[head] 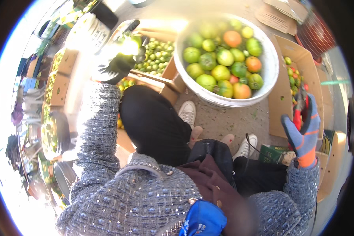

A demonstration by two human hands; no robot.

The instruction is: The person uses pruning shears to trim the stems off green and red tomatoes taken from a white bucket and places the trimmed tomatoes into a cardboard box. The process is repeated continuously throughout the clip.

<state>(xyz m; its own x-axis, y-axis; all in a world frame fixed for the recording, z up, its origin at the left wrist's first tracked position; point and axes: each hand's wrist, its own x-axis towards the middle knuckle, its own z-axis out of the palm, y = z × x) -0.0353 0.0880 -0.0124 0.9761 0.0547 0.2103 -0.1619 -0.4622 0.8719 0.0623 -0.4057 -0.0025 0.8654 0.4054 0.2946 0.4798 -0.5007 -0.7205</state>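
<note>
My left hand (pixel 119 63), in a dark-and-white work glove, is raised at the upper left over the cardboard boxes. Its fingers curl around a green tomato (pixel 129 45), partly washed out by glare. On the right, my right hand (pixel 305 135) wears a blue-and-orange glove and grips red-handled pruning shears (pixel 298 115), blades pointing away from me. A white bucket (pixel 224 101) stands before me, filled with large green and orange tomatoes (pixel 219 72). Beside my left hand, a cardboard box (pixel 172 66) holds many small green tomatoes (pixel 157 57).
A second cardboard box (pixel 280 109) with small red and green tomatoes (pixel 293 75) sits under my right hand. More boxes (pixel 59 88) and a dark round tub (pixel 63 132) line the left. A red ribbed container (pixel 317 37) and cardboard sheets (pixel 278 17) are at the far right.
</note>
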